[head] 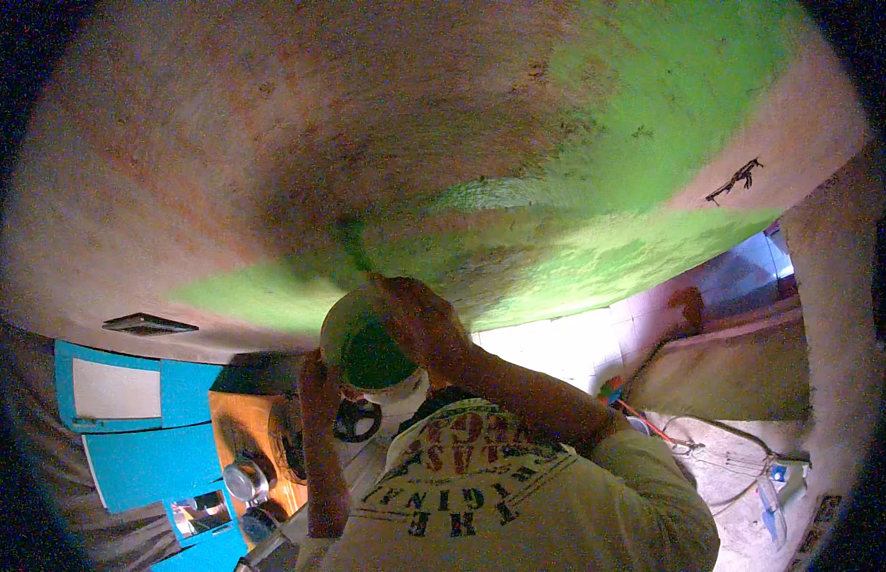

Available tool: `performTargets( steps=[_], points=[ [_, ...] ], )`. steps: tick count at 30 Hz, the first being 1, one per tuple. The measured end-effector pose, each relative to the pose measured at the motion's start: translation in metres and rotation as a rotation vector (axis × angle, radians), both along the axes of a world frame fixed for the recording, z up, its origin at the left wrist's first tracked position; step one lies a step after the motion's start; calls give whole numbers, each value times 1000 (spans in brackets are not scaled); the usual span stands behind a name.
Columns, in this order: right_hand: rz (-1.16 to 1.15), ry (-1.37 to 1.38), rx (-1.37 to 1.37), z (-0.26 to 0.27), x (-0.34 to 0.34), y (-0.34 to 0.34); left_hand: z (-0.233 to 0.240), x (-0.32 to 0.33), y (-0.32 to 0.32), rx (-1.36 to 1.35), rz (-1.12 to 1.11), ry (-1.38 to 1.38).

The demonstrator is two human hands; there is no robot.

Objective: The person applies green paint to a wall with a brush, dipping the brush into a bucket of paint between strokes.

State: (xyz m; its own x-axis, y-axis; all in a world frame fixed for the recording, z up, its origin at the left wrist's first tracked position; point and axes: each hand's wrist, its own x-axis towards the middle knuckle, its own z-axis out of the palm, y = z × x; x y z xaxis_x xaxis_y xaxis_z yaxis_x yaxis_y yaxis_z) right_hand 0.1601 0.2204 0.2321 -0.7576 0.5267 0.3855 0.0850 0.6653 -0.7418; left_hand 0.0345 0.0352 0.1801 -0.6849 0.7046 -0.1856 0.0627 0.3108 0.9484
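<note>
My right hand (421, 314) is raised over a pale round container (336, 318) with green paint inside, its fingers closed on a paintbrush. The dark green brush head (353, 243) lies at or close to the wall (386, 157); whether it touches cannot be told. At the container's left side, my left hand (318, 375) holds it, with fingertips near its lower rim. Bright green paint (629, 107) covers parts of the rough wall, while other parts look brownish pink. My right hand hides part of the container and most of the brush handle.
A switch or socket plate (150, 325) is on the wall at left. Below it are a blue cabinet (142, 465) and an orange-brown surface with a metal pot (246, 480). At right, a dark fixture (734, 182) protrudes from the wall; a red stick (647, 420) and cords lie lower down.
</note>
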Motion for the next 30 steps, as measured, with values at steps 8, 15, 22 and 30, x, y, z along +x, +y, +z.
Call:
performTargets(
  steps=[8,15,22,30],
  points=[
    [-309,-106,268,-31,63,52,-17,-4,1,7,46,-175],
    [-958,-172,316,-38,155,80,-66,-14,5,100,-14,10],
    [-595,-212,233,-72,75,48,-43,-10,18,-70,-2,49],
    [17,-84,15,-55,1,6,-62,-38,-5,-312,-143,464]
  ],
)
